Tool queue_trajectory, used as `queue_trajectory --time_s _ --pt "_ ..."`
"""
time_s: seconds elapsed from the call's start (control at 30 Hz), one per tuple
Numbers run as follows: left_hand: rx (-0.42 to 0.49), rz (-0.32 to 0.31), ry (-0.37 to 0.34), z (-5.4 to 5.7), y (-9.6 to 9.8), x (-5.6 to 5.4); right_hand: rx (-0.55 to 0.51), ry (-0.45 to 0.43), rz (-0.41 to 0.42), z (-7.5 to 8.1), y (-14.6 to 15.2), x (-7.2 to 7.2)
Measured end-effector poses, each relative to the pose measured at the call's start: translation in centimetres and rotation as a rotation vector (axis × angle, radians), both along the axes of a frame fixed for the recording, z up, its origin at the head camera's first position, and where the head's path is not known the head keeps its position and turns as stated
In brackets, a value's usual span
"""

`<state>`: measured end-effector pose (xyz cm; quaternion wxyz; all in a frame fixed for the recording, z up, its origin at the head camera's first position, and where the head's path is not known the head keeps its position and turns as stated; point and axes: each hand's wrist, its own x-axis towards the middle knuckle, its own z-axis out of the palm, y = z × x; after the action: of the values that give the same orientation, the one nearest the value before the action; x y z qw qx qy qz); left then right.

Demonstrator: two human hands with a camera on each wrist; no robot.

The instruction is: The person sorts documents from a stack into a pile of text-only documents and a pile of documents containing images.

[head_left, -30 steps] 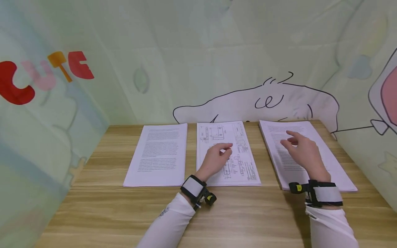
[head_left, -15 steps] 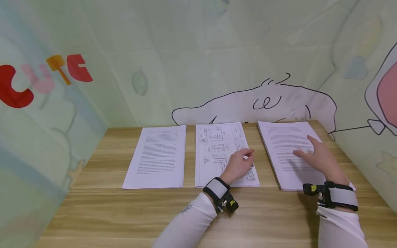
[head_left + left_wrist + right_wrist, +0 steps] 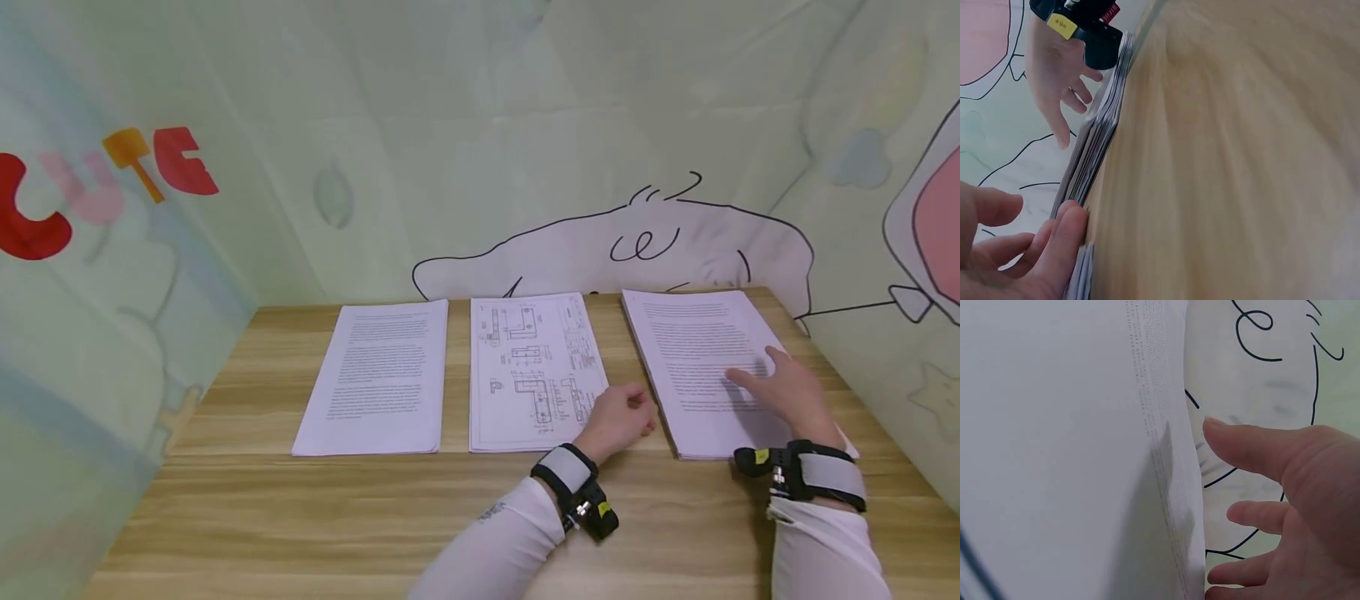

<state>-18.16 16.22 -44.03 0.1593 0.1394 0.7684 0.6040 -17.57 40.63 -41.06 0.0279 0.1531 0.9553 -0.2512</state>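
Note:
Three paper stacks lie side by side. Over the right edge of the tall text-page stack [image 3: 690, 367] is my right hand [image 3: 795, 396], thumb spread from the fingers, holding nothing. In the right wrist view, the same right hand [image 3: 1297, 494] shows beside a white sheet [image 3: 1054, 437]. My left hand [image 3: 618, 421], fingers loosely bent with nothing in them, is between the middle stack of drawings [image 3: 517, 417] and the right stack, overlapping the drawings' lower right corner. In the left wrist view, the left fingertips [image 3: 1072, 219] overlap the near end of the right stack's side [image 3: 1094, 147].
Another text-page stack [image 3: 382, 375] lies on the left of the wooden table [image 3: 337, 517]. A cartoon-printed curtain [image 3: 480, 167] stands along the table's back and sides. Both wrists wear strapped cameras, such as the left wrist's camera [image 3: 600, 517].
My left hand has moved right and nearer me, from over the drawings to the gap by the right stack. My right hand has shifted right and spread its fingers.

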Motion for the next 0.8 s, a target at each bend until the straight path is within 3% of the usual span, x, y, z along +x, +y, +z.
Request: queue_trajectory --time_s 0.23,0.43,0.67,0.8 --pt "0.053 0.014 -0.14 0.0 1.3 0.4 -0.007 -0.044 -0.044 -0.4 0.0 0.1" --pt "0.06 0.014 -0.185 0.3 1.3 0.4 0.046 -0.062 -0.036 -0.3 -0.3 0.1" --pt "0.012 0.031 -0.133 0.2 1.4 0.3 0.088 -0.057 -0.03 -0.2 -0.5 -0.2" --pt "-0.007 0.074 -0.114 0.1 1.4 0.3 0.086 -0.047 -0.04 0.0 -0.8 -0.2"
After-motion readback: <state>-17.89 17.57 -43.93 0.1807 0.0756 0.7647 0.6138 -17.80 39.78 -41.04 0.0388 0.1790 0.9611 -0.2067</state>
